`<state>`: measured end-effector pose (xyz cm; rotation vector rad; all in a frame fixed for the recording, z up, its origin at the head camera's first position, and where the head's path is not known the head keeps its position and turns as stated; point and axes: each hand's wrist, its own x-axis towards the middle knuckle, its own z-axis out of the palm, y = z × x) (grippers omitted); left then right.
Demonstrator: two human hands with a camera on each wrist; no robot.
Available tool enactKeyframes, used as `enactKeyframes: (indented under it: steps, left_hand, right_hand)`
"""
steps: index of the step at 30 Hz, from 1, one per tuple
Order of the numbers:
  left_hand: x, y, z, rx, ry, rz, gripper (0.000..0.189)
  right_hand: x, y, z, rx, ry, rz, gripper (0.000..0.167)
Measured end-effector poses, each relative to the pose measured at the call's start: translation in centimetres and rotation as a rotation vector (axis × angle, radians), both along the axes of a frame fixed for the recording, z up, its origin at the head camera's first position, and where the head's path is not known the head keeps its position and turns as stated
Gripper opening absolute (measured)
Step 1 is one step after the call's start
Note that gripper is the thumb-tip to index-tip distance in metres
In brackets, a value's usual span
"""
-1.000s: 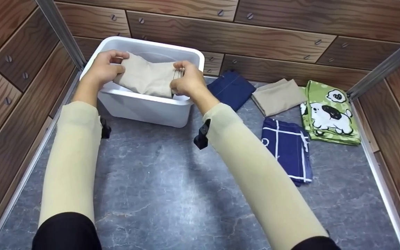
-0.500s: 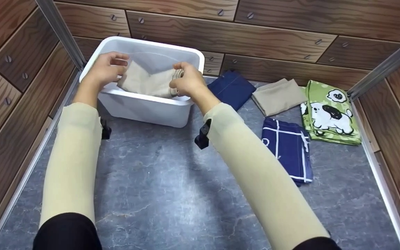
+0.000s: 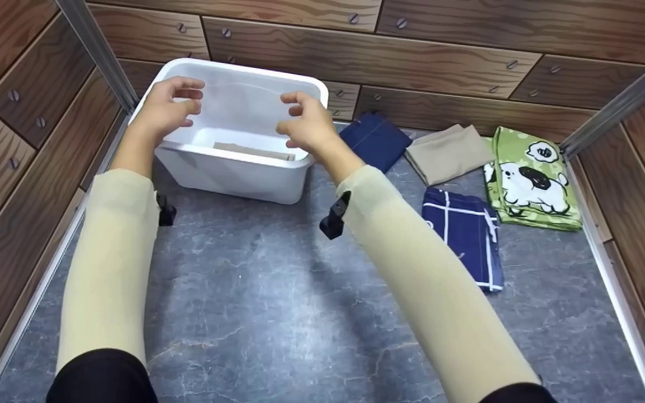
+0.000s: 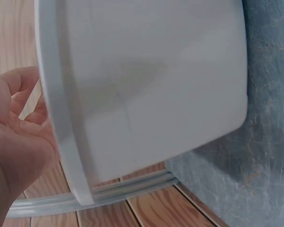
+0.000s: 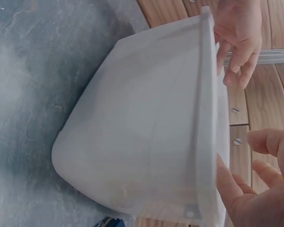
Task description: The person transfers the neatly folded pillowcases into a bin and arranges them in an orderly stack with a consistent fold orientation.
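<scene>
A white plastic bin (image 3: 233, 176) stands against the back wall. Low inside it, a strip of folded beige cloth (image 3: 252, 150) shows; the front rim hides the rest. Over the bin's left side hovers my left hand (image 3: 168, 109), fingers relaxed and holding nothing. My right hand (image 3: 307, 126) is above the right side, thumb and fingers spread apart with nothing between them. The left wrist view has the left hand (image 4: 26, 116) beside the rim. In the right wrist view, the right hand (image 5: 265, 184) is near the rim with its fingers loose.
On the floor to the bin's right lie a folded navy cloth (image 3: 375, 141), a folded beige cloth (image 3: 448, 154), a green dog-print cloth (image 3: 535, 182) and a blue cloth with white lines (image 3: 462, 240). Wood-patterned walls (image 3: 311, 45) enclose the grey floor (image 3: 255, 291).
Both hands let go of the folded beige cloth, and it dropped to the bottom of the bin. The hands have since risen slightly, and their fingers are spread wider.
</scene>
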<state>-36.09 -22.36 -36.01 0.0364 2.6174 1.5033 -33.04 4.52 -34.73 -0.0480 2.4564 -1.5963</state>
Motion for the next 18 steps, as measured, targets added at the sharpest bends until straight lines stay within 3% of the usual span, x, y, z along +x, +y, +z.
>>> enactKeyframes:
  steps: [6,10,18]
  left_hand:
    - [1.9,1.7,1.0,0.071,0.116,-0.036,0.044]
    - [3.8,3.6,1.7,0.142,0.198,-0.070,0.042]
    - [8.3,7.6,1.8,0.238,0.358,-0.216,0.041]
  right_hand:
    - [1.3,3.1,0.9,-0.113,0.073,-0.030,0.058]
    - [2.8,6.5,1.0,-0.168,0.122,-0.044,0.057]
    - [6.6,13.8,-1.0,-0.230,0.178,-0.103,0.054]
